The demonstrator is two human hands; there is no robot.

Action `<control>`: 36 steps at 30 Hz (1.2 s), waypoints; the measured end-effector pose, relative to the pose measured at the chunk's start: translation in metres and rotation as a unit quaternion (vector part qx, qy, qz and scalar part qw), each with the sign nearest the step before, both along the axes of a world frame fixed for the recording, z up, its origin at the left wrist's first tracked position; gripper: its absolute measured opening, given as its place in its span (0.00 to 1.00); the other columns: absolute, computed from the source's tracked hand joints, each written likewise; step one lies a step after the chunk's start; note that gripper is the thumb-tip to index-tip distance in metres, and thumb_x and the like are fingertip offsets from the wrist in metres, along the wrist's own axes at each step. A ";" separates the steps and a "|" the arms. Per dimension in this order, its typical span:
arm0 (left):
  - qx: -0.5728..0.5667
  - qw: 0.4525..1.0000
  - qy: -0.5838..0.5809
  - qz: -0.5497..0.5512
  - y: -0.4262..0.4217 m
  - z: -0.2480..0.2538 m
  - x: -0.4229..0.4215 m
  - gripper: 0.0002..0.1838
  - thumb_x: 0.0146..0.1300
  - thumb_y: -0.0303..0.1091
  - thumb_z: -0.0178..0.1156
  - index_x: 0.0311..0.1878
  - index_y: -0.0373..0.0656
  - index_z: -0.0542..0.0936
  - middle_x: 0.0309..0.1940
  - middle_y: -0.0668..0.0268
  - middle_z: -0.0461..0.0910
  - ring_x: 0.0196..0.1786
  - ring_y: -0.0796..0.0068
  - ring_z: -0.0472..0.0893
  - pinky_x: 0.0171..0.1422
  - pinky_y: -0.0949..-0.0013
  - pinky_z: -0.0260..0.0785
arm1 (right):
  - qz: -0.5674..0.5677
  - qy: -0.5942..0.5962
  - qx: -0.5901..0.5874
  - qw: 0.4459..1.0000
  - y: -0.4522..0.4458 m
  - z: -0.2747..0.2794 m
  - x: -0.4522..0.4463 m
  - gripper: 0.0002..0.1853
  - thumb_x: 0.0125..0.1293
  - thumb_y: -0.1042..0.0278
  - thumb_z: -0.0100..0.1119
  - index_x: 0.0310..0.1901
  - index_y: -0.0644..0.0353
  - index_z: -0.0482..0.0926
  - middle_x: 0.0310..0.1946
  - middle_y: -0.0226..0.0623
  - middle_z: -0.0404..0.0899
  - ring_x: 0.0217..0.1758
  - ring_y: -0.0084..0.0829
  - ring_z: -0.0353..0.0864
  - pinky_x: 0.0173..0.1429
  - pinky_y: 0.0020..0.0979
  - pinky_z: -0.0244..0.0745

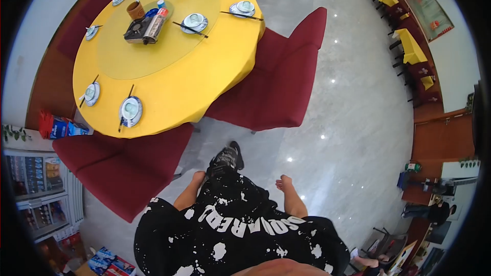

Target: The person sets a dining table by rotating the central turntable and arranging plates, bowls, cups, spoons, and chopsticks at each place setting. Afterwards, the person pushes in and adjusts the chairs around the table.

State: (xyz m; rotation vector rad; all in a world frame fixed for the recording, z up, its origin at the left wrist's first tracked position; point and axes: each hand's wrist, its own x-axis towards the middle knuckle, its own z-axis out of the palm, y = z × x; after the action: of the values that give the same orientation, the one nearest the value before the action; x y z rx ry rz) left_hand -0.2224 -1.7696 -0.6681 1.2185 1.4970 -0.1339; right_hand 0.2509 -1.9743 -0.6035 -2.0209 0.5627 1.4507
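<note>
My left hand [198, 177] hangs low beside my black and white trousers, near the red chair at the lower left; its fingers are too small and turned away to make out. On the other side of my body, my right hand [283, 183] hangs over the grey floor, its fingers a little apart and nothing in them. Neither hand touches the round table [204, 87] with its yellow cloth. Bowls on plates with chopsticks are set around its edge, such as the place setting [131, 111] nearest me. A portable stove [139, 29] stands at its middle.
Red chairs [286, 76] [128, 166] stand against the near side of the table. A drinks fridge [43, 194] is at the left. Grey tiled floor [337, 138] stretches ahead and right. Tables with yellow cloths [410, 46] line the right wall. A person [434, 212] is at the far right.
</note>
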 end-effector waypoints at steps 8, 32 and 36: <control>-0.001 0.977 0.028 -0.214 0.025 -0.026 0.135 0.14 0.63 0.38 0.54 0.37 0.37 0.82 0.27 0.52 0.84 0.27 0.60 0.85 0.31 0.52 0.76 | 0.036 -0.048 0.194 0.979 0.097 0.032 0.106 0.21 0.70 0.59 0.51 0.61 0.60 0.72 0.45 0.46 0.84 0.41 0.40 0.85 0.43 0.39 0.80; 0.271 0.781 -0.208 0.523 0.333 0.215 0.303 0.14 0.75 0.34 0.53 0.54 0.35 0.79 0.38 0.62 0.82 0.35 0.76 0.82 0.39 0.74 0.74 | 0.364 -0.059 0.510 0.777 0.684 0.253 0.086 0.16 0.73 0.71 0.51 0.58 0.69 0.74 0.44 0.41 0.83 0.35 0.25 0.81 0.39 0.25 0.75; 0.355 0.768 -0.181 0.502 0.494 0.208 0.261 0.17 0.75 0.35 0.53 0.59 0.34 0.76 0.41 0.60 0.82 0.39 0.74 0.83 0.43 0.72 0.76 | 0.362 -0.071 0.478 0.797 0.790 0.191 0.026 0.19 0.71 0.71 0.51 0.59 0.69 0.75 0.42 0.41 0.84 0.35 0.26 0.83 0.39 0.26 0.78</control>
State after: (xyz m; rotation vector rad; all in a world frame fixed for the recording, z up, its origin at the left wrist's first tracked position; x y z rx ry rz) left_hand 0.0388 -1.2760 -0.4605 0.7357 1.6897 1.4224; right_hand 0.2764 -1.1844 -0.4128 -1.4575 -0.9737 1.4747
